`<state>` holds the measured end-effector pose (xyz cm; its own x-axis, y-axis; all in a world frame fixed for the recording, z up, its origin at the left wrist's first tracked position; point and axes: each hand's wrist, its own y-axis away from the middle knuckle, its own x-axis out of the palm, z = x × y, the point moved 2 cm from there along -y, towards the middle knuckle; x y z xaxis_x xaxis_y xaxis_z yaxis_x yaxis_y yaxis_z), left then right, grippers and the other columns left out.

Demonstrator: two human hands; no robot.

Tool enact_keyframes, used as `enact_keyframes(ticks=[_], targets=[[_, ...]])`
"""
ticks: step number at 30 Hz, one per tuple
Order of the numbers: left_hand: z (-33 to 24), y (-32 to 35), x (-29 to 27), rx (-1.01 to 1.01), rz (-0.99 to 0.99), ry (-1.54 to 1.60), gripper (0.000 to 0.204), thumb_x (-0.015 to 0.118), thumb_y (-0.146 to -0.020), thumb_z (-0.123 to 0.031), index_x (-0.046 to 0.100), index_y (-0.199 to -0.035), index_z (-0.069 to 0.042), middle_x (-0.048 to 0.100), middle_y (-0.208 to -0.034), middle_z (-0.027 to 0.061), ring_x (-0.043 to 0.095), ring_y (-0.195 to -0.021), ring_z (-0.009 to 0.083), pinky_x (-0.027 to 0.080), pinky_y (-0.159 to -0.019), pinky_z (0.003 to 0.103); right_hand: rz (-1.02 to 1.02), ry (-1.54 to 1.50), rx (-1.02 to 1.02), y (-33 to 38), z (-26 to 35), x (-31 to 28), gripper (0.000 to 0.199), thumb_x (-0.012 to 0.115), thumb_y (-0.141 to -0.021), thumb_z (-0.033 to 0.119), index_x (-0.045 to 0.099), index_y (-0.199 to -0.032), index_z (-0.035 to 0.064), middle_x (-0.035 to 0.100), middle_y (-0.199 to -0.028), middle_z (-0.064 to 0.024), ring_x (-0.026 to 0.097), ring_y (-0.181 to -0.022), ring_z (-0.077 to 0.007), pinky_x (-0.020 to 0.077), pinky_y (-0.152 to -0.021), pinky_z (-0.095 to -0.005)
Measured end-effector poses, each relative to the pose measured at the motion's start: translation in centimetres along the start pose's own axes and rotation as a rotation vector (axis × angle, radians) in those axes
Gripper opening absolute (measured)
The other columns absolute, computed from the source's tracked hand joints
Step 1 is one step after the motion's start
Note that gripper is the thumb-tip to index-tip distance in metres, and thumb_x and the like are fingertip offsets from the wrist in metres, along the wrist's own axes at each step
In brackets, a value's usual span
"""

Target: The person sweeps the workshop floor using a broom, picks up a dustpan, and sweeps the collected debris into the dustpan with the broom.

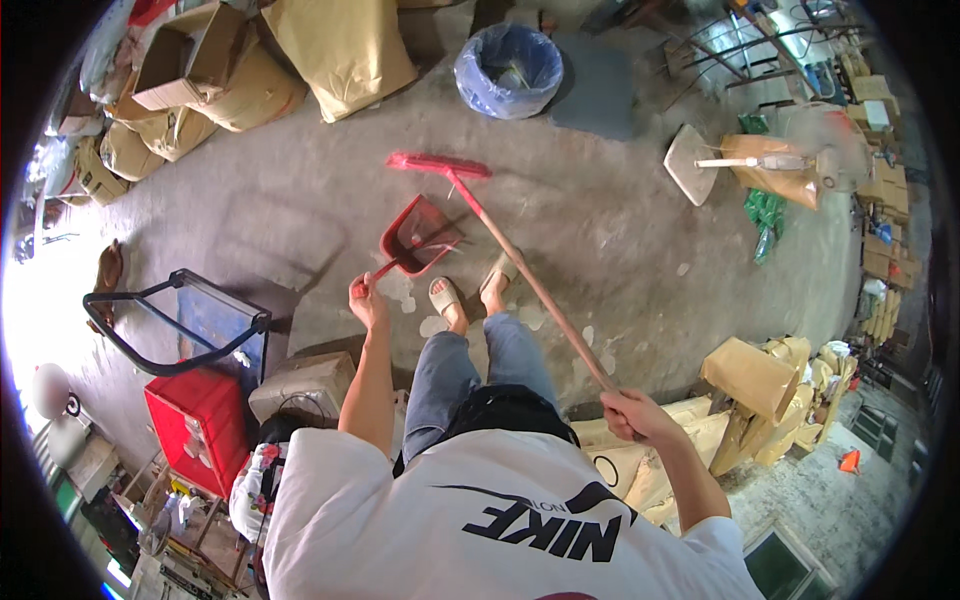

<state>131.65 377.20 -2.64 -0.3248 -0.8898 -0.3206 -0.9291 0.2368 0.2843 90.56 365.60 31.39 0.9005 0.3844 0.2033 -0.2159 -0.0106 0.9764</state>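
Right hand [640, 415]: closed around the wooden handle of a red-headed broom [529, 275] | Left hand [366, 297]: gripping the handle of a red dustpan [408, 238] | Pale sandals [443, 292]: on the concrete floor [640, 270] | Dustpan: just ahead of the left foot | Broom head: just beyond the dustpan | Blue-lined bin [474, 82]: farther off

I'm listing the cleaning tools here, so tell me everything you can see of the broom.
The broom has a wide pinkish-red head and a long brownish, wooden-looking handle, reddish near the head. It slants from the head, beyond the red dustpan, toward the lower right, where the right hand grips the handle near its end. Contact with the floor is unclear.
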Motion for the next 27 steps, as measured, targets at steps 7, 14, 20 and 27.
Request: enact_keyframes(ticks=[7, 14, 20, 27], targets=[[2.2, 1.4, 0.3, -0.071, 0.127, -0.12, 0.031, 0.065, -0.08, -0.02, 0.059, -0.101, 0.001, 0.058, -0.083, 0.0036, 0.053, -0.075, 0.0116, 0.045, -0.07, 0.025, -0.176, 0.541, -0.145, -7.7, 1.0, 1.0, 0.032, 0.05, -0.088, 0.033, 0.043, -0.069, 0.0069, 0.042, -0.053, -0.0003, 0.037, -0.037, -0.0127, 0.0299, -0.035, -0.0296], [0.7, 0.3, 0.1, -0.199, 0.134, 0.064, 0.02, 0.063, -0.082, -0.017, 0.057, -0.093, -0.001, 0.052, -0.074, -0.002, 0.046, -0.065, 0.0075, 0.04, -0.06, 0.022, 0.071, 0.021, 0.101, 3.1, 2.5, -3.4, 0.022, 0.051, -0.089, 0.022, 0.045, -0.072, 0.0088, 0.035, -0.05, 0.0059, 0.03, -0.039, -0.0031, 0.0214, -0.034, -0.0196], [-5.4, -1.5, 2.3, -0.135, 0.084, 0.219, 0.012, 0.059, -0.085, -0.013, 0.054, -0.08, -0.002, 0.048, -0.061, -0.0021, 0.043, -0.053, 0.0067, 0.035, -0.047, 0.022, 0.098, -0.003, 0.042, 9.5, -1.0, -5.2, 0.022, 0.049, -0.089, 0.022, 0.045, -0.072, 0.009, 0.033, -0.05, 0.0057, 0.029, -0.038, -0.0038, 0.0202, -0.034, -0.0207], [-27.1, 1.1, 4.6, 0.103, 0.177, 0.111, 0.015, 0.061, -0.083, -0.018, 0.057, -0.083, -0.003, 0.056, -0.076, 0.002, 0.054, -0.067, 0.0101, 0.05, -0.054, 0.026, 0.089, -0.126, -0.117, 17.7, -3.5, -11.8, 0.024, 0.051, -0.088, 0.022, 0.043, -0.069, 0.0093, 0.032, -0.051, 0.0052, 0.028, -0.037, -0.0032, 0.0202, -0.032, -0.0186]])
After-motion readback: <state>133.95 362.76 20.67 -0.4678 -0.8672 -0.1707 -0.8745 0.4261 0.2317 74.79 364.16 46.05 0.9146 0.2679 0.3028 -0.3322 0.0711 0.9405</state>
